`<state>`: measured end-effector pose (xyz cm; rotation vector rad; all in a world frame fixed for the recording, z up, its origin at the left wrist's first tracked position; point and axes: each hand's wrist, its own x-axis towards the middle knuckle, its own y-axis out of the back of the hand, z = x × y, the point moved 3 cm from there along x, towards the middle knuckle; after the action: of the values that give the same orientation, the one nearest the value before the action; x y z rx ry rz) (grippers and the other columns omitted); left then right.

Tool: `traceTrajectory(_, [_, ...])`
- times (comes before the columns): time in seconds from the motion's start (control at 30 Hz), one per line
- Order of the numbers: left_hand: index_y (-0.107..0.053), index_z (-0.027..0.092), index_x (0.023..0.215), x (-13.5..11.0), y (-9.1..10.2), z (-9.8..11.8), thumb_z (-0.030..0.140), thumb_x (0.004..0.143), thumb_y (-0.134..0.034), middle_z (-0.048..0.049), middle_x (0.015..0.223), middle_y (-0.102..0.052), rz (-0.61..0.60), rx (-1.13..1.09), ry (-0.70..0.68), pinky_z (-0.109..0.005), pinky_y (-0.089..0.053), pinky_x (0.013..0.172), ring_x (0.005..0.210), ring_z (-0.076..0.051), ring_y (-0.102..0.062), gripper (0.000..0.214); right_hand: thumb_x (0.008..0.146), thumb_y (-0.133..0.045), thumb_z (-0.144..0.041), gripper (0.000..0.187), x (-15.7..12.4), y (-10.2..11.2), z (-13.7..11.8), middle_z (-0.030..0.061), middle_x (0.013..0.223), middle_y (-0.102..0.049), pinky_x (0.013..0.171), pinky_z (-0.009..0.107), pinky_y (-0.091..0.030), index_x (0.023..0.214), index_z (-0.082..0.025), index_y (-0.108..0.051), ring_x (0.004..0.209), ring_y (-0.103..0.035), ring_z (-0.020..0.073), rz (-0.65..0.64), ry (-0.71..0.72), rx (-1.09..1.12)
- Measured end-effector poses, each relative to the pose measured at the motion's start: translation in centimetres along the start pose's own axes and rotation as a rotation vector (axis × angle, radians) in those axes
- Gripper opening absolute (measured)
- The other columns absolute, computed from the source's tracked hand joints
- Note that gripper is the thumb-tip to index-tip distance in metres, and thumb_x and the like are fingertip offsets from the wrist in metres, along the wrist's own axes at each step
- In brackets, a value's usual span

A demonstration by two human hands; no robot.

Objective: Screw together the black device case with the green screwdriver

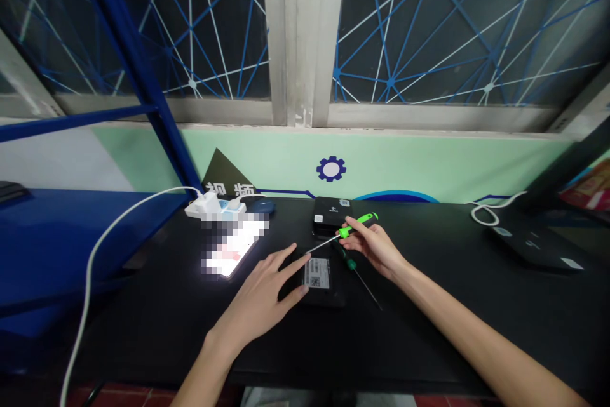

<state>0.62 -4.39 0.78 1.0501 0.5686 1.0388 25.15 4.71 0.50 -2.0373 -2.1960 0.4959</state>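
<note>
A flat black device (328, 299) with a white printed label (318, 272) lies on the black table. My left hand (271, 283) rests on its left side, fingers spread. My right hand (372, 242) grips a bright green screwdriver (358, 225) by the handle. The thin metal shaft slants down to the left, and its tip is at the device's far left corner, close to my left fingertips. Whether the tip sits in a screw is too small to tell. Under my right hand lies a second screwdriver (351, 263) with a dark green handle, partly hidden.
Behind the device stands a black box (326, 210). A lit phone (238, 248) lies left, near a white power strip (214, 207) with a plugged charger and white cable (90, 254). Another black box (534, 247) and a coiled white cord (486, 213) are at the right.
</note>
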Motion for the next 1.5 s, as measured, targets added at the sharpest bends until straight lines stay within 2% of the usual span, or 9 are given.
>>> traceTrajectory(0.17, [-0.026,0.047,0.153,0.1,0.1,0.0,0.062,0.100,-0.036,0.0048,0.162,-0.025,-0.005,0.007,0.001,-0.054,-0.031,0.115,0.146,-0.030,-0.030,0.055,0.084,-0.077,-0.032,0.026,0.1,0.3,0.1,0.0159,0.079,-0.077,0.059,0.020,-0.064,0.084,-0.007,-0.072,0.060,-0.074,0.0176,0.014,-0.018,0.003])
traceTrajectory(0.53, [-0.029,0.046,0.152,0.1,-0.4,-0.5,0.061,0.100,-0.038,0.0045,0.162,-0.027,0.027,0.029,-0.015,-0.054,-0.032,0.115,0.145,-0.030,-0.032,0.054,0.080,-0.080,-0.035,0.029,0.7,1.1,0.1,0.0150,0.078,-0.077,0.059,0.021,-0.064,0.084,-0.008,-0.072,0.057,-0.073,0.0171,0.059,-0.004,0.052])
traceTrajectory(0.7, [-0.031,0.047,0.150,0.1,-0.4,-0.5,0.061,0.100,-0.038,0.0050,0.162,-0.026,0.013,0.025,-0.010,-0.055,-0.032,0.115,0.146,-0.031,-0.031,0.053,0.075,-0.083,-0.039,0.032,0.7,1.8,-0.7,0.0131,0.078,-0.077,0.053,0.018,-0.060,0.081,-0.009,-0.071,0.059,-0.072,0.0157,0.130,0.191,0.050])
traceTrajectory(0.87, [-0.034,0.046,0.149,0.1,-0.2,-0.4,0.060,0.100,-0.039,0.0041,0.161,-0.029,0.026,0.021,-0.016,-0.056,-0.033,0.114,0.145,-0.031,-0.033,0.052,0.072,-0.084,-0.042,0.035,0.5,1.6,-1.1,0.0099,0.079,-0.076,0.052,0.022,-0.059,0.085,-0.013,-0.070,0.060,-0.071,0.0173,0.140,0.385,-0.088])
traceTrajectory(1.23, [-0.039,0.045,0.146,0.1,-0.3,-0.5,0.060,0.100,-0.040,0.0034,0.160,-0.030,0.034,0.025,-0.014,-0.056,-0.034,0.114,0.144,-0.030,-0.035,0.049,0.079,-0.077,-0.044,0.029,-0.3,0.6,-1.1,0.0105,0.089,-0.075,0.061,0.029,-0.060,0.084,-0.016,-0.070,0.071,-0.070,0.0200,0.027,0.511,-0.259])
traceTrajectory(1.5, [-0.042,0.045,0.145,0.1,-0.1,-0.3,0.059,0.099,-0.042,0.0027,0.159,-0.033,0.057,0.015,-0.027,-0.054,-0.036,0.113,0.142,-0.031,-0.037,0.048,0.084,-0.073,-0.041,0.023,-1.3,0.2,-0.9,0.0096,0.099,-0.073,0.072,0.034,-0.059,0.088,-0.018,-0.071,0.083,-0.069,0.0229,0.002,0.614,-0.523])
